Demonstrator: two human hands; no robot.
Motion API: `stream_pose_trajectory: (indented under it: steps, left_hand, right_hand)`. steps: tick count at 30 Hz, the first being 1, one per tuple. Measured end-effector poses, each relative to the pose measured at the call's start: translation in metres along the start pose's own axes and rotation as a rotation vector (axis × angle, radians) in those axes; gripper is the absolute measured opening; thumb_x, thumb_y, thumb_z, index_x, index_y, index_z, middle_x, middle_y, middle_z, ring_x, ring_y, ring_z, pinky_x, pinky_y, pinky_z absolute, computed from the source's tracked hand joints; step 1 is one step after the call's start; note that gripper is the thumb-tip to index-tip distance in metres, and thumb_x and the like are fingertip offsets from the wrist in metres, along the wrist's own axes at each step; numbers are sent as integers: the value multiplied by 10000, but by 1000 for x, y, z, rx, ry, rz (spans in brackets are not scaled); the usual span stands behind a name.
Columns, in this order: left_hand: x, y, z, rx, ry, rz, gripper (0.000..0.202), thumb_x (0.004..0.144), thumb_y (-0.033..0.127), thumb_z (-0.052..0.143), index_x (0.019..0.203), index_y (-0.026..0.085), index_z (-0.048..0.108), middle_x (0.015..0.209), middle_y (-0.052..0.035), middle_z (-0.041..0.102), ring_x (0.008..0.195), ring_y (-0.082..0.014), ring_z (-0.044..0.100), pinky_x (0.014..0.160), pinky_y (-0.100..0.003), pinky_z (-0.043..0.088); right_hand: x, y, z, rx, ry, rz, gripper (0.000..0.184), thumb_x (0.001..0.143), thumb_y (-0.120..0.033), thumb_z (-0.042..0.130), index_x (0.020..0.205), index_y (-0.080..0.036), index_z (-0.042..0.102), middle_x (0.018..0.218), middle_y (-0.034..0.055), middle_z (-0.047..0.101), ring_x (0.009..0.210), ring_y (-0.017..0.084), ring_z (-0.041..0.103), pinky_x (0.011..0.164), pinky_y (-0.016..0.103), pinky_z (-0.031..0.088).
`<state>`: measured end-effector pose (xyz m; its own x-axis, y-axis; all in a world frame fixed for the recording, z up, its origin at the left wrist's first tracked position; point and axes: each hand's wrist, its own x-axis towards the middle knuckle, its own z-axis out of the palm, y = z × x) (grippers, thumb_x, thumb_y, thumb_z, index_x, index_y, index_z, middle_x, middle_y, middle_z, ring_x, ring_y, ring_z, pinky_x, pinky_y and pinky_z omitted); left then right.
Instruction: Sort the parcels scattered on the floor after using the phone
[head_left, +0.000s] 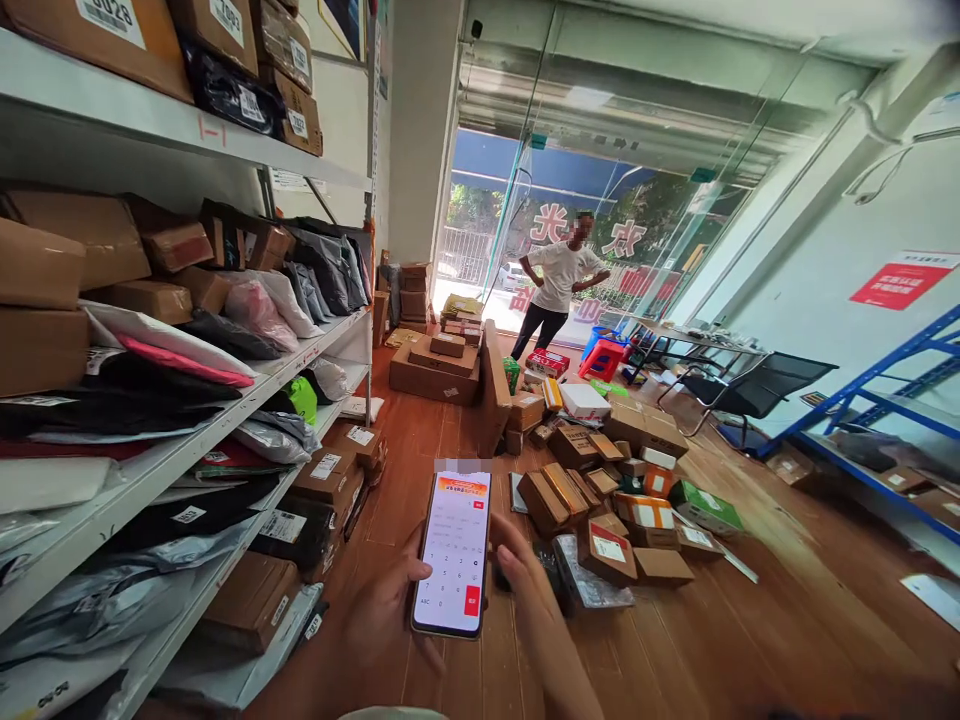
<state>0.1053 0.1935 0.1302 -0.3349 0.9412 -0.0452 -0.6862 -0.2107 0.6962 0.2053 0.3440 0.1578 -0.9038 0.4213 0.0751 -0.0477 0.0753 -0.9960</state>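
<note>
My left hand (386,610) is wrapped round a smartphone (453,552) held upright at the bottom centre; its lit screen shows a numeric keypad with a red button. My right hand (525,575) sits just right of the phone, fingers curled at its edge and touching it. Behind the phone, a heap of cardboard parcels (615,500) lies on the wooden floor.
White shelving (225,425) packed with boxes and plastic mail bags runs along the left. A person in a white shirt (559,285) stands by the glass entrance. Larger cartons (439,370) sit mid-floor, a black chair (750,390) and blue racking (885,420) are on the right.
</note>
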Motion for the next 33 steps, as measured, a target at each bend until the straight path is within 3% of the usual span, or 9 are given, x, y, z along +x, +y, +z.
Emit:
stream_pose_trajectory:
  steps: [3,9,13,20,27,33]
  left_hand:
    - [1,-2,2,31,38,-37,827,756,339,489,1435,343,15,1325,-171,495,944,-326,634,408,-320,558]
    - [1,-5,6,50,45,-80,900,727,354,508,1431,318,-53,1366,-193,445,981,-342,611,419,-320,560]
    - [-1,-9,3,62,62,-112,930,712,381,531,1429,298,-55,1361,-202,448,978,-342,616,430,-331,569]
    - [-2,-14,4,88,153,-101,758,832,367,469,1447,274,36,1317,-203,501,963,-336,628,394,-315,556]
    - [-3,-11,12,103,181,-104,758,832,335,453,1455,298,22,1274,-186,538,932,-330,635,368,-311,539]
    - [-5,-14,10,109,153,-92,784,785,330,435,1460,292,37,1304,-172,508,964,-337,607,381,-312,529]
  right_hand:
    - [-9,4,10,24,-107,94,499,834,-541,504,1218,-229,566,1276,81,583,1175,274,517,1000,408,415]
    - [-15,19,12,1,0,145,489,814,-541,483,1144,-202,603,1194,91,607,1175,291,479,1016,424,360]
    - [-17,23,16,58,-10,118,480,830,-509,479,1188,-201,566,1199,99,606,1107,275,533,973,416,399]
    - [-19,18,25,155,13,82,404,768,-375,543,1127,-195,587,1104,80,656,968,247,598,872,384,476]
    - [-21,28,26,126,9,83,474,821,-527,550,1153,-191,536,1155,107,629,984,233,601,895,397,479]
    - [-22,23,35,113,72,96,587,710,-634,626,1068,-174,555,1041,115,670,938,253,630,839,403,510]
